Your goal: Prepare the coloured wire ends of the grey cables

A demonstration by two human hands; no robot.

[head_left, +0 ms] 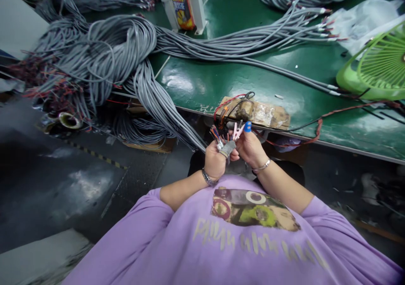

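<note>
My left hand point(215, 160) is closed round the end of a grey cable point(167, 112), whose coloured inner wires point(216, 134) fan out above my fist. A grey wrap covers one of its fingers. My right hand point(249, 146) is closed on a small pink clip-like tool point(238, 130), held against the wire ends. One of its fingers wears a blue cap point(247, 127). Both hands meet just below the edge of the green table point(221, 78). Red and black leads run from a taped brown block point(259, 113) on the table edge toward my hands.
Large bundles of grey cables point(104, 61) spill from the table's left side to the floor. More cable ends point(319, 23) lie at the back. A green fan point(376, 65) stands at the right beside a clear plastic bag point(363, 21). A tape roll point(68, 120) lies lower left.
</note>
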